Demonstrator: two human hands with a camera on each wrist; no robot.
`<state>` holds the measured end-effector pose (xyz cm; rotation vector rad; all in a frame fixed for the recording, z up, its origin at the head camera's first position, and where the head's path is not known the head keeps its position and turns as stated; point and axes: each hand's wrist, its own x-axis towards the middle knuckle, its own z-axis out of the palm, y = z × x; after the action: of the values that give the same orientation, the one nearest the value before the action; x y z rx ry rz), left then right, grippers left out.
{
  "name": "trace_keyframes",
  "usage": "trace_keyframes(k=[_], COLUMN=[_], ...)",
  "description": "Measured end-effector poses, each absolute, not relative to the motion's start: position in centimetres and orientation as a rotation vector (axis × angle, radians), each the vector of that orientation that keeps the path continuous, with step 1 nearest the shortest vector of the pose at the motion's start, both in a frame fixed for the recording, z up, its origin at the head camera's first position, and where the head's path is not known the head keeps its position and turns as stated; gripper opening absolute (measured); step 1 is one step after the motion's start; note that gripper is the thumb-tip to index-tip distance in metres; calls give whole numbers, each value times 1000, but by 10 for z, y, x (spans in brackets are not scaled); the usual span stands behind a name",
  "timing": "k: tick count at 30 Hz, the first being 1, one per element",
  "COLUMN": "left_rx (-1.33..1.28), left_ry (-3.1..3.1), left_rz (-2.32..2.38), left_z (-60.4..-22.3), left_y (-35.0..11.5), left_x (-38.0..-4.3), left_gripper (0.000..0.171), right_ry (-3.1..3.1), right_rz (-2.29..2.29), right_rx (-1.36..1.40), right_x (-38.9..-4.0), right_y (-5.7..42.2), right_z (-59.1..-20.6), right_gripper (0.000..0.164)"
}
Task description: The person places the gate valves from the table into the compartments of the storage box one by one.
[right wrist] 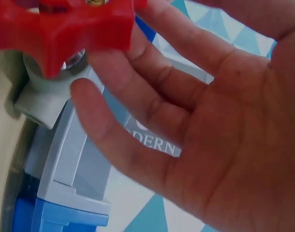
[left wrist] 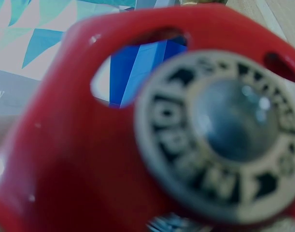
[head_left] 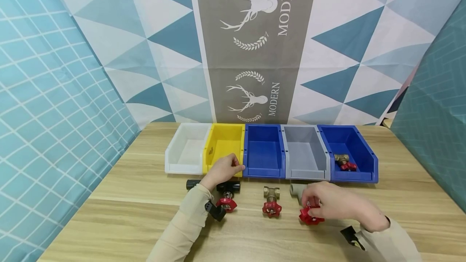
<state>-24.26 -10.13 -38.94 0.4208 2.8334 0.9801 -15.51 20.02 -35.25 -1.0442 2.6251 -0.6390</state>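
In the head view my left hand (head_left: 225, 170) hovers by the front of the yellow bin (head_left: 225, 148), fingers loosely bent, with nothing visible in them. Just below it lies a black valve with a red handwheel (head_left: 226, 203). That red handwheel (left wrist: 89, 159) fills the left wrist view, its cap lettered OPEN. My right hand (head_left: 329, 201) pinches the red handwheel (head_left: 311, 216) of a grey valve (head_left: 297, 190). Its fingers meet the handwheel (right wrist: 84, 24) in the right wrist view, above the grey body (right wrist: 46, 99). Between the hands lies a brass valve (head_left: 271, 202).
Along the back stand a white bin (head_left: 183, 167), a middle blue bin (head_left: 264, 172), a grey bin (head_left: 307, 174) and a right blue bin (head_left: 354, 176). The right one contains a brass valve (head_left: 344, 162). A black pipe end (head_left: 192, 184) shows left of my left wrist.
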Motion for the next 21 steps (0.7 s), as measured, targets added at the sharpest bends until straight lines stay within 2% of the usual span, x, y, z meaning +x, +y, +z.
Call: trace_keyframes(k=[9, 14, 21], left_rx=[407, 415, 403], left_ry=[2832, 2833, 2827], left_rz=[973, 970, 975], left_z=[-388, -389, -390], left_y=[-101, -101, -101], left_x=[-242, -243, -243], left_gripper=[25, 25, 25], right_ry=[2706, 2731, 2724], right_rz=[-409, -380, -427], right_rx=[-871, -799, -894], right_x=[-147, -148, -150], right_y=[188, 185, 185], right_z=[-361, -365, -366], right_gripper=[23, 23, 24])
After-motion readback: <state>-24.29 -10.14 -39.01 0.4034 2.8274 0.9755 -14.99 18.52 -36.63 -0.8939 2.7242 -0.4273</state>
